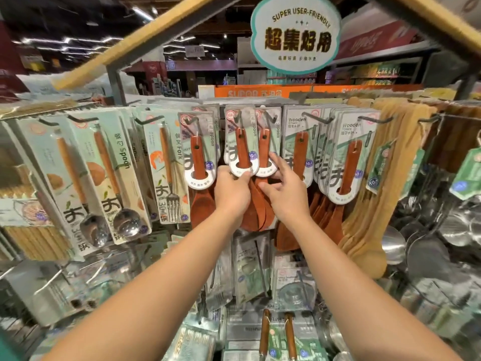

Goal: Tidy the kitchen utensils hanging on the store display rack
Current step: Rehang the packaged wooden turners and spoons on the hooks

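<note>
Looking from my head camera, I have both hands up at the middle hook of the display rack, where two carded wooden rice spoons hang side by side. My left hand is at the left rice spoon. Its fingers are curled, and the thumb and first finger pinch the white ring at the bottom of the card. My right hand is at the right rice spoon. Its fingers are spread and nearly straight, the tips touch the edge of that card's ring, and the thumb lies against the brown spoon bowls below. I judge this hand only steadies and does not grip.

The important relation is this: both spoons hang with the long axis nearly upright, handle up at the hook, bowl down behind my hands. So the cards lie above and just in front of my fingers, and the hook is straight above them. The left spoon leans a little to the left at the top, and the two cards overlap at the rings. My left hand is the nearer one to the leaning card, so I think it should turn it straight while the right holds its neighbour.

A third rice spoon hangs just beside on the left, untouched. Wooden turners hang to the right, and carded metal spoons far to the left.
</note>
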